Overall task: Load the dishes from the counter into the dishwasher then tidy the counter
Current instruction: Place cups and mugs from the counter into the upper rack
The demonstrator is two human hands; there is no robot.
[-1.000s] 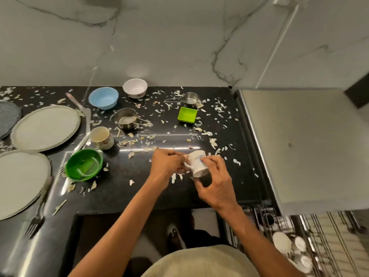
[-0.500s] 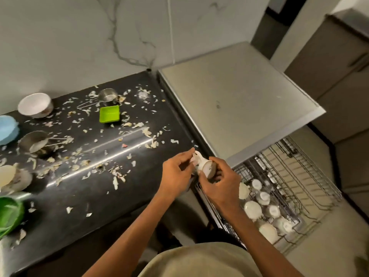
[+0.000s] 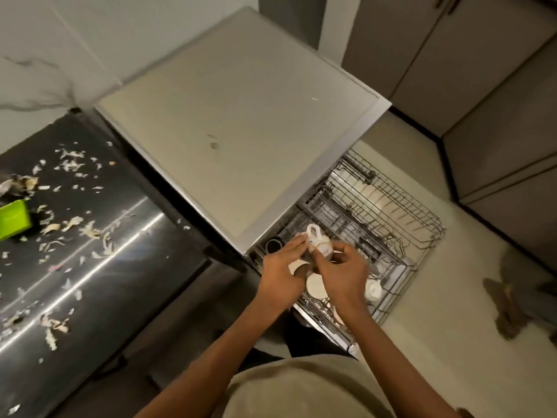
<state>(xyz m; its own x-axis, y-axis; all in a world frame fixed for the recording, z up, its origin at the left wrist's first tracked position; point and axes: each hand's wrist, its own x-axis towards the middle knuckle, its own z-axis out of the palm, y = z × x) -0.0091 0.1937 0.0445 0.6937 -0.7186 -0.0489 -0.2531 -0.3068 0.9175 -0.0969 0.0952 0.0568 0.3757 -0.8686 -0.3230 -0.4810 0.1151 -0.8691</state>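
Fingers (image 3: 297, 247) of the left hand (image 3: 281, 274) are wrapped against the left side of one small white cup (image 3: 318, 242), and the right hand (image 3: 343, 274) has its fingers curled round the cup's other side, so both hands are gripping the same cup. It's tipped over with its handle loop sticking up toward the top of the shot, held just above the pulled-out wire rack (image 3: 388, 212) of the dishwasher, right at the rack's near-left corner. Counting what's already in the rack: I can make out about three pale round dishes near the hands, one between the wrists (image 3: 315, 285), one to the right of the right hand (image 3: 373, 289), and a bit of one peeking out under the left hand, but the hands cover that corner so there could be more. There's also a dark round thing (image 3: 273, 245) at the rack's left edge, can't tell what it is. The grey dishwasher top (image 3: 229, 116) hides the rack's back part. On the dark worktop (image 3: 99, 267) to the left there's one green square dish (image 3: 13, 218), cut off by the frame edge, plus loads of pale scraps (image 3: 87, 230), way too many to count. Something metal-looking at the far left above the green dish is blurred and cropped. There's a dark smudgy shape (image 3: 512, 303) on the floor at right, too blurry to make out.
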